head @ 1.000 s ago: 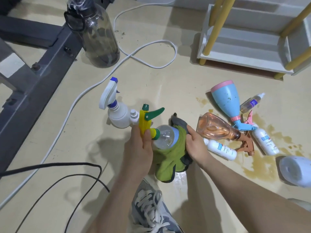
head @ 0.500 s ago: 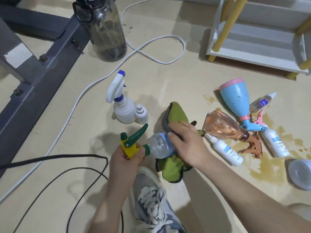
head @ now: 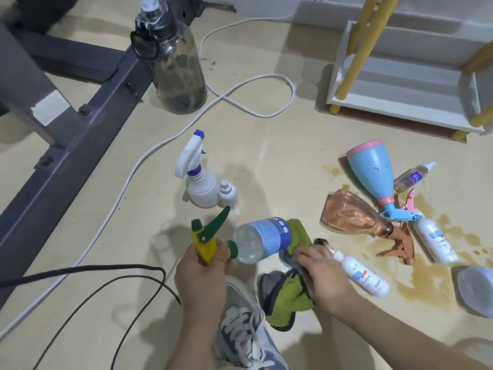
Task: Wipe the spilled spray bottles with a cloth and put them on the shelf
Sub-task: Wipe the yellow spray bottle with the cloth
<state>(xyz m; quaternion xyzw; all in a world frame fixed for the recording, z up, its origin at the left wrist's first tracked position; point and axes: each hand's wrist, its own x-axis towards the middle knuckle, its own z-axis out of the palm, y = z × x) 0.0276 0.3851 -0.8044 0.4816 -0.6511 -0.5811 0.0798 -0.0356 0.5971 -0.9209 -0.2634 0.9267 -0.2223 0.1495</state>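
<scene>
The left hand [head: 202,271] curls tight round the yellow and green trigger top of a clear plastic spray bottle with a blue label [head: 262,240]. This bottle lies on its side in the air, just above the pale yellow floor [head: 266,129], with its top to the left and its bottom to the right. The right hand [head: 324,273] grips a green and grey cloth [head: 288,295], with the fingers bunched round it. The top end of the cloth touches the bottom end of the bottle, and the rest hangs down beside a grey shoe with white laces [head: 248,324]. To the right, more bottles lie in and around a brown puddle [head: 424,273]: a blue spray bottle with a pink bottom [head: 373,172], a clear orange spray bottle [head: 354,217] right beside it, and a white bottle with blue writing [head: 365,276] just beside the right hand. A white spray bottle with a blue tip [head: 200,177] stands up behind the hands, with a little white bottle [head: 229,193] touching it. The white shelf with yellow legs [head: 400,102] stands at the back on the right, well apart from the held bottle.
</scene>
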